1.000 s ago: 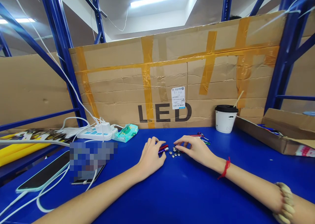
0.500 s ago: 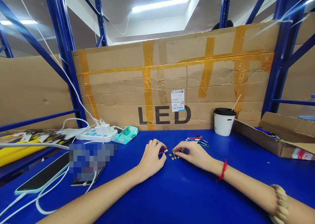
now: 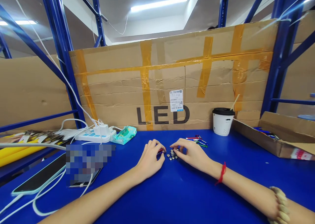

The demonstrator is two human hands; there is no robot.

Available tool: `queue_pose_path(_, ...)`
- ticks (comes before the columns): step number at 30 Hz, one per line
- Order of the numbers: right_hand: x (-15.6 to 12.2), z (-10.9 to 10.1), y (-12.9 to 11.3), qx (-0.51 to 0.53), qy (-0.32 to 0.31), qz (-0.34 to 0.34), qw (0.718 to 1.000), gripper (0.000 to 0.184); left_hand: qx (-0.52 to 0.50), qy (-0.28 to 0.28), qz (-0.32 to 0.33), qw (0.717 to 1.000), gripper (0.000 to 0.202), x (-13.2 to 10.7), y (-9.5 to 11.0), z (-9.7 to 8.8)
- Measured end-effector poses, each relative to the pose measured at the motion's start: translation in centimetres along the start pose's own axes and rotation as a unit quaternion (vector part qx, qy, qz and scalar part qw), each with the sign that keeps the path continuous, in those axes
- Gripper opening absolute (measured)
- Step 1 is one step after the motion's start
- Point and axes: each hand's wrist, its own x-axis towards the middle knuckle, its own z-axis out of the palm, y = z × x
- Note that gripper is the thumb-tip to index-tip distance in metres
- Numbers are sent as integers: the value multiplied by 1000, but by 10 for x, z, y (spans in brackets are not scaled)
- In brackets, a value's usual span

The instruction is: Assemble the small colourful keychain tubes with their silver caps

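Note:
My left hand (image 3: 150,160) is curled round small red and blue metallic tubes (image 3: 161,151), which show partly between thumb and forefinger. Just to its right, several small silver discs that look like button cells (image 3: 170,158) lie loose on the blue tabletop (image 3: 172,197). Over the right side of these discs, my right hand (image 3: 190,152) is bent, with thumb and forefinger brought together. What sits between those fingertips, if anything, is too small to tell. Behind my right hand lie several slim red, blue and green metallic tubes (image 3: 199,140).
A white lidded paper cup (image 3: 222,122) with a stick stands back right, beside an open cardboard box (image 3: 265,142). At left are a teal soft pack (image 3: 124,134), a white power strip (image 3: 92,135), a phone (image 3: 40,174) and trailing cables. A cardboard wall (image 3: 118,89) closes the back.
My right hand has lifted and shifted slightly left, its thumb and forefinger more rounded; more discs show below. The left hand stays nearly in place. The view has shifted a little.

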Motion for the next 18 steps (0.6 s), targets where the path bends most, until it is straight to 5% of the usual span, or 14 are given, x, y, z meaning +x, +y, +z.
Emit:
queue_pose_path(12, -12, 2, -36, -8, -32, -86, 996, 28, 1, -20, 27, 999, 15, 0, -2, 1)
queue_pose_path(18, -12, 2, -33, -11, -24, -85, 996, 27, 4, -14, 41, 999, 15, -1, 0, 0)
